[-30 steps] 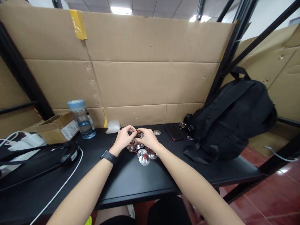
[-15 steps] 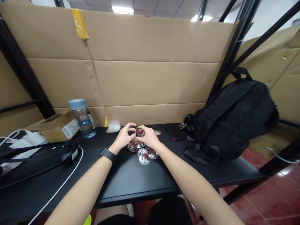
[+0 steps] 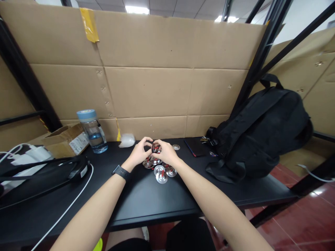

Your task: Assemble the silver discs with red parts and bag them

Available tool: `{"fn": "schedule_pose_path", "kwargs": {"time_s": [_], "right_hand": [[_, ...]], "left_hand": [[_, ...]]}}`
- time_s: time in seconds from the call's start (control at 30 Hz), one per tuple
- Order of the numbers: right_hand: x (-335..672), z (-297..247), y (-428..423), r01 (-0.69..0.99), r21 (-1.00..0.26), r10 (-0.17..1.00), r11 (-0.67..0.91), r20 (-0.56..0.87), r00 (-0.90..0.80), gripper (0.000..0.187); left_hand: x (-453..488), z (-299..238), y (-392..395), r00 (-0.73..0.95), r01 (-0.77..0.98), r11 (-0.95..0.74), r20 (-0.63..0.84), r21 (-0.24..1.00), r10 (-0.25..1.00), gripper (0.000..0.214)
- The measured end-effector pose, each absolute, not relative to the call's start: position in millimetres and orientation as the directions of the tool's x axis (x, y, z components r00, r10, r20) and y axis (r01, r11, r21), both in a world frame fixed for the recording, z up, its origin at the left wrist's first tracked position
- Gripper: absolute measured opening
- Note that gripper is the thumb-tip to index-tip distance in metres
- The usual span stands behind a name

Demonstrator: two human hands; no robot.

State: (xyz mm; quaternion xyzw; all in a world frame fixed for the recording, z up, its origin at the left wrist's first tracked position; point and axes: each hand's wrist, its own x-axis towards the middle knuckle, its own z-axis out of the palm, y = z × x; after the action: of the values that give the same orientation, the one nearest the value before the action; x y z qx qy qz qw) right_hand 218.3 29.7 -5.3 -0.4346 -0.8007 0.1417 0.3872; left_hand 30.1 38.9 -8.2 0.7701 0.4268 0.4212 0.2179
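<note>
In the head view a silver finger cymbal (image 3: pixel 156 149) with a red loop is held up by its edge between the thumb and fingers of my right hand (image 3: pixel 166 152). My left hand (image 3: pixel 138 152), a dark watch on its wrist, curves beside that cymbal with thumb and fingers apart. Whether its thumb touches the rim I cannot tell. Beneath both hands lies a loose pile of several more finger cymbals (image 3: pixel 161 177) with red loops, partly hidden by my fingers. A single metal disc (image 3: pixel 176 147) rests on the table just behind my right hand.
A blue-lidded water bottle (image 3: pixel 97 139), a cardboard box (image 3: pixel 64 141) and a black bag (image 3: pixel 65 170) with white chargers stand left. A clear plastic bundle (image 3: pixel 127 140) lies behind my left hand. At right are a dark flat case (image 3: pixel 195 147) and a black backpack (image 3: pixel 267 129).
Almost nothing differs. Both hands keep their places around the raised cymbal, and the view shifts very slightly.
</note>
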Motion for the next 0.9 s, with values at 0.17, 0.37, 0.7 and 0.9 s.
{"fn": "schedule_pose_path", "kwargs": {"time_s": [0.17,0.37,0.7,0.9], "right_hand": [[218.6,-4.3,29.4,0.591,-0.568,0.812,0.573,0.489,-0.318,0.044],[220.4,-5.4,31.7,0.585,-0.564,0.805,0.584,0.493,-0.328,0.042],[222.5,-9.0,36.2,0.563,-0.571,0.796,0.598,0.503,-0.336,0.046],[224.2,-8.4,37.7,0.573,-0.568,0.803,0.591,0.486,-0.346,0.047]], "left_hand": [[28.8,-6.9,38.5,0.291,0.500,-0.545,0.462,0.673,0.838,0.036],[26.4,-6.3,39.8,0.294,0.525,-0.546,0.464,0.653,0.836,0.033],[21.9,-2.4,38.9,0.308,0.532,-0.591,0.512,0.606,0.802,0.029],[22.4,2.0,36.4,0.320,0.560,-0.610,0.533,0.560,0.783,0.026]]}}
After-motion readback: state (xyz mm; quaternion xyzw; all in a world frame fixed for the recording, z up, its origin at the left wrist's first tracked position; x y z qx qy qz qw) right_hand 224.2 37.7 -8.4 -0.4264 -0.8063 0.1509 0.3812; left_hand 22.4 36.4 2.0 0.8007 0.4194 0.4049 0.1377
